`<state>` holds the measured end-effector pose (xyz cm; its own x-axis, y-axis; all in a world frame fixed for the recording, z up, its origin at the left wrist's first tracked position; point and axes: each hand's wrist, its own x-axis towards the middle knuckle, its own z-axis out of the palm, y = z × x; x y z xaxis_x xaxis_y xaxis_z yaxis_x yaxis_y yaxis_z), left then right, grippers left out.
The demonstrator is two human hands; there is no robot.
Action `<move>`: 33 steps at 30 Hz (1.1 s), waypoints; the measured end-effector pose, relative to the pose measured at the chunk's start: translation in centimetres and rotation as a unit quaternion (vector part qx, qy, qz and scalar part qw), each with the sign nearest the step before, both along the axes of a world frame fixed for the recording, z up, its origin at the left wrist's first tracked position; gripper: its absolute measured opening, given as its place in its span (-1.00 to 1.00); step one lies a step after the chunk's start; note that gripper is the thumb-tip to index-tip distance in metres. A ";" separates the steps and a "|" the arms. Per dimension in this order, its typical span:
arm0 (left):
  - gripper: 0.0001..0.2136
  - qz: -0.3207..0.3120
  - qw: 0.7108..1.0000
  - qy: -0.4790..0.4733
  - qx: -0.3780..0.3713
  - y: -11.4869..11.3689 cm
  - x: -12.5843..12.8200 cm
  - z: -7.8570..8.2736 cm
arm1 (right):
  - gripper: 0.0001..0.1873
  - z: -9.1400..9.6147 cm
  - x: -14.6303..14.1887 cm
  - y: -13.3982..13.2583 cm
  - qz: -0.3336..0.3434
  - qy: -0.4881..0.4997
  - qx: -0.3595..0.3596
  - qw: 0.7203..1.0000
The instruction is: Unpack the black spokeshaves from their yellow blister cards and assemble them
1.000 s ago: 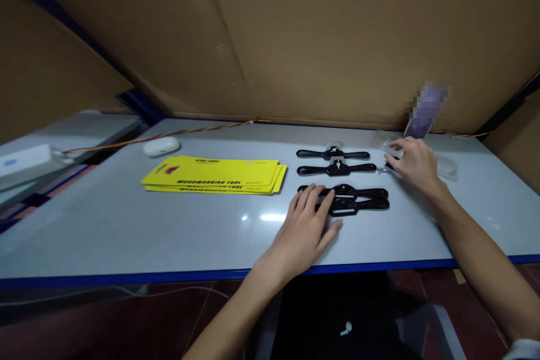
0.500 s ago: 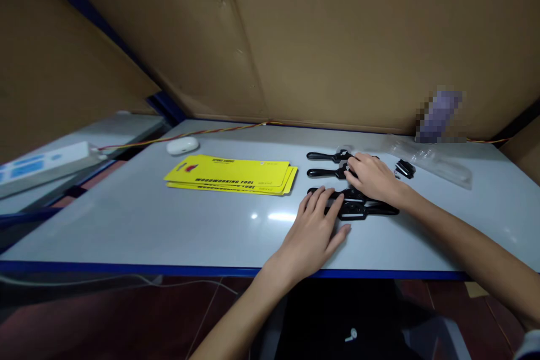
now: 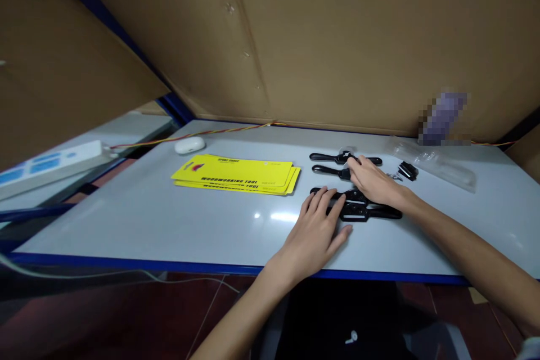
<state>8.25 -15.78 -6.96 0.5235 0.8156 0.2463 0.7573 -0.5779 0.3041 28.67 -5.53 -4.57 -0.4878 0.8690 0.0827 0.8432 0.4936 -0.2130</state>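
Note:
Several black two-handled tools lie in rows on the white table (image 3: 126, 219). My left hand (image 3: 317, 232) rests flat with its fingers spread. Its fingertips touch the left handle of the nearest black tool (image 3: 373, 212), which looks like two tools lying together. My right hand (image 3: 372, 181) reaches across these. Its fingers are pressed together on the middle of the second black tool (image 3: 327, 170). The farthest black tool (image 3: 324, 157) lies just beyond the fingertips and is untouched.
A stack of yellow printed cards (image 3: 236, 173) lies left of the tools, with a white earbud case (image 3: 189, 145) behind it. A small black part (image 3: 407, 170) and clear plastic packaging (image 3: 439, 163) lie to the right. Cardboard walls enclose the table. A white power strip (image 3: 46, 160) sits far left.
My right hand has moved left from the small parts and packaging onto the second black tool. My left hand has stayed on the nearest tool.

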 end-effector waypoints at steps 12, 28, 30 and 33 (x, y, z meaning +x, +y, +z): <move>-0.54 0.004 0.999 -0.018 0.038 4.5 -0.8 5.1 | -0.71 -0.1 1.0 0.2 0.025 0.137 -0.040 0.989; -0.61 -0.047 0.999 -0.006 -0.021 13.8 -1.3 2.5 | -0.68 -0.7 1.0 0.5 -0.041 0.263 -0.083 0.960; -0.56 -0.050 0.998 0.007 -0.022 13.7 -1.3 2.6 | -0.70 -0.8 1.2 0.7 -0.040 0.286 -0.095 0.953; -0.50 -0.049 0.998 0.039 -0.022 13.7 -0.9 2.8 | -0.73 -0.8 1.0 0.8 -0.067 0.306 -0.095 0.945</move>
<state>7.32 -2.11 -4.12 0.6177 0.7685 0.1672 0.7200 -0.6381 0.2728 29.70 -4.69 -5.42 -0.2827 0.9474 0.1503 0.5852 0.2945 -0.7555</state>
